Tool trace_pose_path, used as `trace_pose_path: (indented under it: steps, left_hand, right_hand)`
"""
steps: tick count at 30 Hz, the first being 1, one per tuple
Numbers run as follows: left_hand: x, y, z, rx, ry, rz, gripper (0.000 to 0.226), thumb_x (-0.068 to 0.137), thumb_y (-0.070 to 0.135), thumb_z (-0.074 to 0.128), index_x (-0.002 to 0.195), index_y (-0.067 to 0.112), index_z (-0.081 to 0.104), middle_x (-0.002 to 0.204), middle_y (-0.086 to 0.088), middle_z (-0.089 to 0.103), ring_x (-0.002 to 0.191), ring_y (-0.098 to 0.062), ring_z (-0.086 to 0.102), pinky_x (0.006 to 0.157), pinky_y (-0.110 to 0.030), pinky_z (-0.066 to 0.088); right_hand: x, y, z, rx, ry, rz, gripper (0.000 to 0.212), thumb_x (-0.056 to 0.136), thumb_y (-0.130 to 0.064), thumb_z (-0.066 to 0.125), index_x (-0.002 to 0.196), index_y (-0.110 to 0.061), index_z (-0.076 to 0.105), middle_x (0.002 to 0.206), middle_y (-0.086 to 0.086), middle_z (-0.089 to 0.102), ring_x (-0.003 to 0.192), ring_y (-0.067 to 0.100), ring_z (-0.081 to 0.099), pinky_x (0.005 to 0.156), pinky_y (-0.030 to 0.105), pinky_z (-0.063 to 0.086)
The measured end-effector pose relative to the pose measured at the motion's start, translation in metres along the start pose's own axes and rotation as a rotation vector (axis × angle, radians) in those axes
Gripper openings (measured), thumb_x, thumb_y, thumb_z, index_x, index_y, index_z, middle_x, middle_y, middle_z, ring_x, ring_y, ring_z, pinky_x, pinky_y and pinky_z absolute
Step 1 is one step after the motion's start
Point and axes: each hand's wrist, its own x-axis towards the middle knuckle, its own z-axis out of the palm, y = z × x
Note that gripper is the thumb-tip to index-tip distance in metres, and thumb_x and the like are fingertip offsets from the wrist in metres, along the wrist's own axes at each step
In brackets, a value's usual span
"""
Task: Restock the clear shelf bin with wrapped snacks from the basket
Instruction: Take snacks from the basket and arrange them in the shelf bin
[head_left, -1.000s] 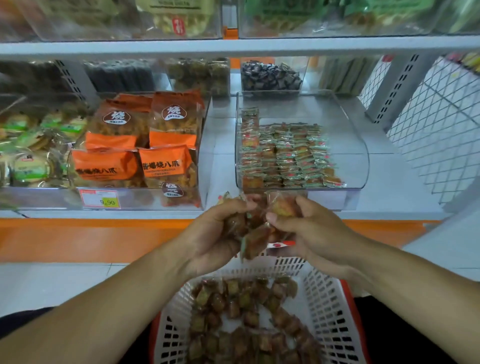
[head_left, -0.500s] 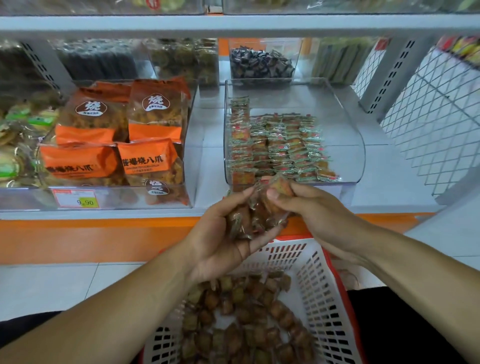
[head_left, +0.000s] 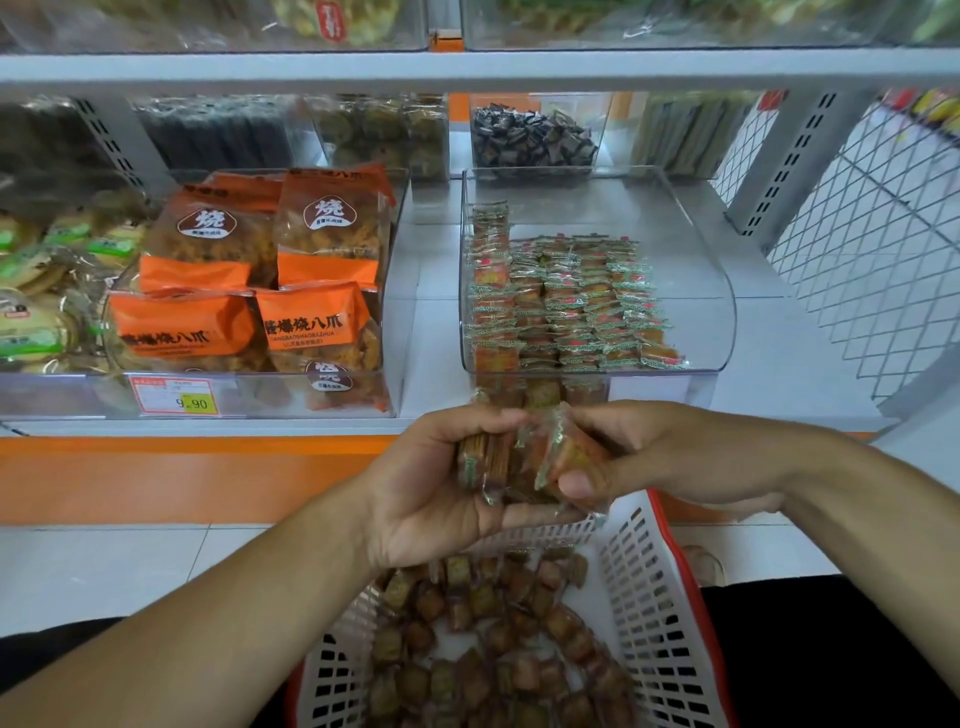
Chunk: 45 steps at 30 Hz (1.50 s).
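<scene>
My left hand (head_left: 431, 483) cups a small stack of wrapped snacks (head_left: 485, 462) just in front of the shelf edge. My right hand (head_left: 654, 457) pinches one wrapped snack (head_left: 566, 452) at the stack's right side. Both hands hover above the white basket (head_left: 644, 582), which has a red rim and holds several brown wrapped snacks (head_left: 493, 639). Beyond the hands stands the clear shelf bin (head_left: 711, 291), with neat rows of the same snacks (head_left: 561, 301) filling its left and middle part; its right side is bare.
A clear bin of orange snack bags (head_left: 260, 291) with a 9.90 price tag (head_left: 179, 397) sits to the left. Green-wrapped items (head_left: 36, 291) lie far left. Dark candies (head_left: 530, 137) sit behind. A wire mesh panel (head_left: 878, 234) closes the right; an upper shelf (head_left: 467, 67) runs overhead.
Both hands stayed together over the basket, sorting the handful of snacks. The left palm has turned up under the stack and the right hand now pinches one snack at its side.
</scene>
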Motion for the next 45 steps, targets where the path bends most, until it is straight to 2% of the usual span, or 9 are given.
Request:
trace_pose_path:
  steps: [6, 13, 17, 22, 27, 30, 35, 39, 45]
  left_hand:
    - [0.004, -0.001, -0.005, 0.067, -0.027, -0.058, 0.056, 0.083, 0.016, 0.059, 0.135, -0.004, 0.056, 0.128, -0.030, 0.060, 0.119, -0.043, 0.059, 0.113, -0.059, 0.036]
    - [0.006, 0.007, -0.013, 0.080, 0.203, -0.036, 0.046, 0.085, 0.026, 0.059, 0.125, 0.004, 0.058, 0.116, -0.024, 0.063, 0.118, -0.040, 0.056, 0.091, -0.050, 0.055]
    - [0.008, 0.007, -0.012, 0.076, 0.313, -0.030, 0.038, 0.092, 0.028, 0.056, 0.119, 0.004, 0.067, 0.126, -0.019, 0.063, 0.107, -0.033, 0.064, 0.086, -0.047, 0.058]
    - [0.003, 0.004, -0.008, 0.092, 0.194, -0.026, 0.054, 0.094, 0.052, 0.062, 0.128, 0.010, 0.067, 0.126, -0.019, 0.068, 0.110, -0.036, 0.069, 0.087, -0.046, 0.059]
    - [0.003, -0.002, -0.004, 0.102, 0.285, 0.118, 0.041, 0.090, 0.041, 0.067, 0.115, 0.009, 0.075, 0.119, -0.017, 0.072, 0.105, -0.033, 0.071, 0.080, -0.035, 0.061]
    - [0.004, 0.000, 0.000, 0.223, 0.339, 0.236, 0.047, 0.089, 0.043, 0.066, 0.127, 0.015, 0.068, 0.128, -0.015, 0.068, 0.115, -0.029, 0.067, 0.088, -0.035, 0.059]
    - [0.008, -0.005, 0.004, 0.463, 0.444, 0.469, 0.062, 0.083, 0.046, 0.069, 0.139, 0.026, 0.051, 0.124, -0.006, 0.072, 0.118, -0.023, 0.066, 0.108, -0.048, 0.045]
    - [0.006, -0.001, 0.010, 0.571, 0.431, 0.546, 0.054, 0.085, 0.054, 0.066, 0.133, 0.034, 0.054, 0.118, -0.001, 0.075, 0.112, -0.020, 0.070, 0.098, -0.042, 0.051]
    - [0.005, 0.012, 0.024, 0.663, 0.425, 0.606, 0.056, 0.079, 0.070, 0.063, 0.121, 0.033, 0.067, 0.111, 0.000, 0.076, 0.104, -0.017, 0.073, 0.080, -0.024, 0.058]
  right_hand:
    - [0.005, 0.006, 0.003, 0.055, 0.001, -0.023, 0.050, 0.088, -0.017, 0.073, 0.135, -0.020, 0.056, 0.123, -0.001, 0.068, 0.114, 0.012, 0.062, 0.095, 0.026, 0.050]
    - [0.009, 0.008, 0.000, 0.177, 0.224, -0.126, 0.059, 0.081, -0.014, 0.077, 0.134, -0.028, 0.056, 0.126, 0.002, 0.066, 0.112, 0.027, 0.064, 0.082, 0.033, 0.058]
    - [0.009, 0.006, 0.002, 0.133, 0.160, -0.166, 0.065, 0.083, -0.016, 0.074, 0.141, -0.030, 0.048, 0.103, -0.017, 0.070, 0.096, 0.010, 0.067, 0.075, 0.025, 0.054]
    - [0.009, 0.005, 0.006, 0.095, 0.127, -0.193, 0.065, 0.085, -0.027, 0.075, 0.142, -0.040, 0.045, 0.119, -0.011, 0.068, 0.113, 0.010, 0.064, 0.088, 0.025, 0.053]
    - [0.014, 0.007, 0.010, 0.082, 0.236, -0.179, 0.057, 0.089, -0.041, 0.069, 0.140, -0.035, 0.045, 0.115, -0.018, 0.070, 0.113, 0.003, 0.063, 0.092, 0.018, 0.050]
    - [0.019, 0.011, 0.017, 0.304, 0.342, -0.143, 0.050, 0.079, -0.050, 0.068, 0.124, -0.027, 0.066, 0.119, -0.005, 0.072, 0.119, 0.013, 0.062, 0.112, 0.039, 0.040]
    - [0.021, 0.003, 0.028, 0.723, 0.137, -0.192, 0.044, 0.101, -0.036, 0.048, 0.137, -0.011, 0.057, 0.139, 0.022, 0.055, 0.127, 0.033, 0.055, 0.114, 0.049, 0.036]
    - [0.021, -0.003, 0.025, 0.851, -0.011, -0.227, 0.053, 0.104, -0.030, 0.042, 0.149, -0.003, 0.036, 0.141, 0.023, 0.049, 0.135, 0.043, 0.041, 0.117, 0.058, 0.023]
    - [0.020, -0.008, 0.020, 0.880, -0.060, -0.282, 0.069, 0.093, -0.026, 0.062, 0.150, 0.001, 0.032, 0.155, 0.032, 0.026, 0.145, 0.048, 0.024, 0.118, 0.066, 0.013]
